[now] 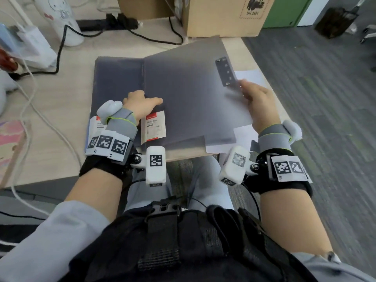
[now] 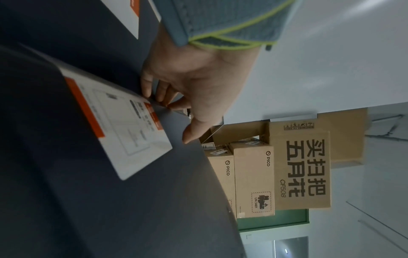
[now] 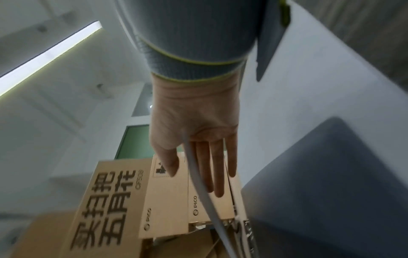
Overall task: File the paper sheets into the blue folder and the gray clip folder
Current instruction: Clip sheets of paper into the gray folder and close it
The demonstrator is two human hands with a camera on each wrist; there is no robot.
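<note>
The gray clip folder [image 1: 183, 94] lies open on the desk, its metal clip [image 1: 225, 71] on the raised right cover. My right hand [image 1: 247, 92] pinches that cover's right edge, thumb on top; in the right wrist view the fingers [image 3: 218, 171] lie straight under the thin cover edge [image 3: 198, 188]. My left hand [image 1: 146, 100] rests near the spine, and its curled fingertips [image 2: 163, 97] grip a folder edge by a white-and-orange label [image 2: 117, 122]. White paper sheets [image 1: 251, 77] stick out from under the folder on the right. A thin blue edge [image 1: 87, 135] shows under the folder's left side.
Cardboard boxes [image 1: 221, 15] stand at the back of the desk. A black cable [image 1: 61, 47] and white cables [image 1: 30, 82] run across the left side. The desk edge [image 1: 270, 82] drops to carpet on the right. A pink item [image 1: 10, 143] lies at the left.
</note>
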